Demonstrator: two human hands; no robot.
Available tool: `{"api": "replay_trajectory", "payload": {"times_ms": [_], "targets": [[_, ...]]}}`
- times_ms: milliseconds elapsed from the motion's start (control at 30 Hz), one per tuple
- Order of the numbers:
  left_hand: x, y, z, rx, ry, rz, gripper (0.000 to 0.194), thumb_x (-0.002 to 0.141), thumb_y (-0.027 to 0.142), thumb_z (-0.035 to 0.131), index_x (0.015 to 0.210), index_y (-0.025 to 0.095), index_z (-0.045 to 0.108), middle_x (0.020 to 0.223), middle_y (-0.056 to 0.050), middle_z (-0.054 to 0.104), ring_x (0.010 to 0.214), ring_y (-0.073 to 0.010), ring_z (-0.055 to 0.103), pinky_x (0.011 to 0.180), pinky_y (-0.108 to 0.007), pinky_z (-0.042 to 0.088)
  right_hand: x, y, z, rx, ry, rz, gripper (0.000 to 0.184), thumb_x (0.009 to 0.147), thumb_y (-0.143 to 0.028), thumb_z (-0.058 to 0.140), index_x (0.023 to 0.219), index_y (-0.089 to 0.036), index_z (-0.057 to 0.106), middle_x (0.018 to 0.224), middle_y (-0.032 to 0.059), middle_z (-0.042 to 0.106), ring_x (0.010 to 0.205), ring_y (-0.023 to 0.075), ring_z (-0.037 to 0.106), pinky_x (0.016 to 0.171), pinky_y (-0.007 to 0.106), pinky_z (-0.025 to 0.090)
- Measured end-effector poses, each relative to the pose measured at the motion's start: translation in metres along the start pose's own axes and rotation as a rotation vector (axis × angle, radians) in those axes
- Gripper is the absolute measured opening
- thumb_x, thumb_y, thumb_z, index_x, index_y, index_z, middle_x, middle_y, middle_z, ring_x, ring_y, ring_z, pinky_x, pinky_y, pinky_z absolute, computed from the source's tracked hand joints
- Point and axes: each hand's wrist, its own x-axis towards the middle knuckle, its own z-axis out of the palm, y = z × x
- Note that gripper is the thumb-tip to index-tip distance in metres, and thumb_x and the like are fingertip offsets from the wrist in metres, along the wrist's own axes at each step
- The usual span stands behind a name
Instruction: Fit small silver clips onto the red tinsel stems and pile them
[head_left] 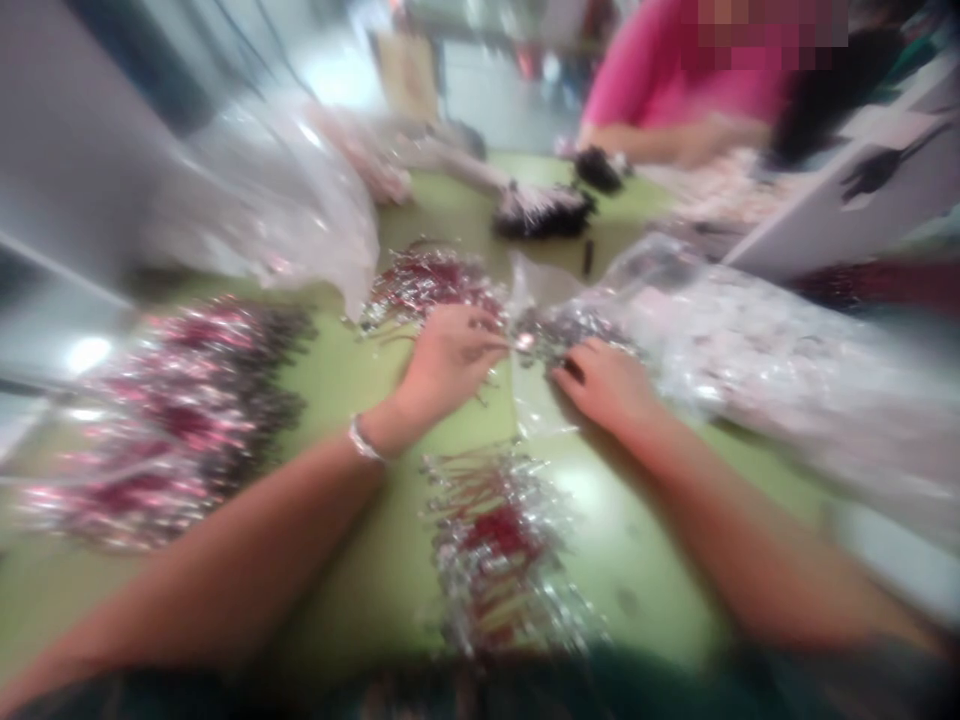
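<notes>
Holds left hand (459, 350) at the near edge of the far red pile (435, 275), half-closed, too blurred to tell any pinch. Curls right hand (604, 385) at small metal parts (585, 322) beside clear plastic (544, 412); cannot tell whether clamped on anything. Has bare green table (346, 360) between left hand and left-side pile (180, 420), but meets full plastic bag (787, 370) just right of right hand.

My two hands (454, 350) (609, 385), one bracelet (364, 438) and three red-silver piles (176, 420) (435, 275) (504, 540), with two dark bundles (544, 212) (598, 170) at one o'clock.
</notes>
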Motion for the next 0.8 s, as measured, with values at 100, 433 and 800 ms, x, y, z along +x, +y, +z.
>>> {"api": "replay_trajectory", "payload": {"times_ms": [100, 433, 800], "targets": [[0.004, 0.005, -0.011, -0.227, 0.127, -0.145, 0.006, 0.082, 0.023, 0.068, 0.08, 0.02, 0.074, 0.098, -0.003, 0.073, 0.097, -0.0171, 0.063, 0.094, -0.036, 0.048, -0.005, -0.017, 0.003, 0.005, 0.004, -0.021, 0.024, 0.092, -0.04, 0.055, 0.092, -0.019, 0.067, 0.092, 0.01, 0.064, 0.073, 0.021, 0.057, 0.056, 0.033, 0.035], [-0.007, 0.02, -0.008, -0.544, -0.21, -0.565, 0.021, 0.087, 0.033, 0.06, 0.097, 0.016, 0.069, 0.085, -0.006, 0.072, 0.06, -0.0095, 0.058, 0.052, -0.023, 0.048, -0.01, -0.021, -0.003, 0.397, 0.165, -0.06, 0.02, 0.088, -0.02, 0.052, 0.088, -0.02, 0.072, 0.088, 0.0074, 0.068, 0.082, 0.0199, 0.062, 0.073, 0.035, 0.047], [-0.02, 0.03, 0.001, -0.509, -0.346, -0.462, 0.021, 0.087, 0.036, 0.063, 0.084, 0.017, 0.071, 0.069, -0.002, 0.07, 0.057, -0.0086, 0.058, 0.056, -0.023, 0.047, -0.022, -0.049, -0.033, 1.11, 0.079, 0.296, 0.007, 0.085, -0.027, 0.061, 0.086, -0.022, 0.066, 0.06, -0.0036, 0.064, 0.049, 0.0096, 0.055, 0.053, 0.028, 0.048]]}}
